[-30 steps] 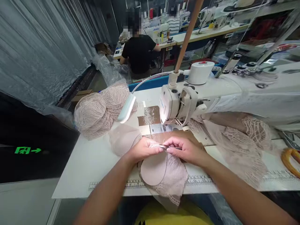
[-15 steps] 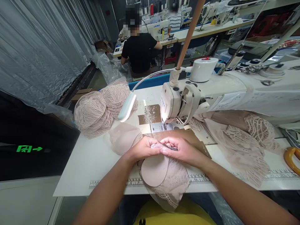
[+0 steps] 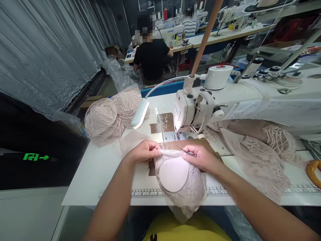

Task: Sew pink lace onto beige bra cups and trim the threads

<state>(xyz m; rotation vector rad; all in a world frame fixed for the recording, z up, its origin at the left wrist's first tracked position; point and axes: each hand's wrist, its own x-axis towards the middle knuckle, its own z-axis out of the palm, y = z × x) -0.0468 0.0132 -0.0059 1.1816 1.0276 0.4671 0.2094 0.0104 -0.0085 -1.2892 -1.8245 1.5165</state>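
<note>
A beige lace bra cup (image 3: pixel 179 182) with a smooth oval pad on top lies at the near edge of the white sewing table (image 3: pixel 100 174). My left hand (image 3: pixel 144 152) is closed, pinching the cup's upper left edge. My right hand (image 3: pixel 200 157) is closed on the cup's upper right edge and also holds small thread snips, whose tips point toward the needle. Both hands sit just in front of the white sewing machine (image 3: pixel 198 107).
A heap of lace cups (image 3: pixel 112 115) lies at the table's far left. More lace fabric (image 3: pixel 263 157) is piled under the machine arm on the right. A gooseneck lamp (image 3: pixel 140 113) hangs over the bed. Another person in black (image 3: pixel 151 58) sits at a far bench.
My hands have moved apart, spreading the cup's top edge flat. The cup now lies higher on the table, with the pad facing up.
</note>
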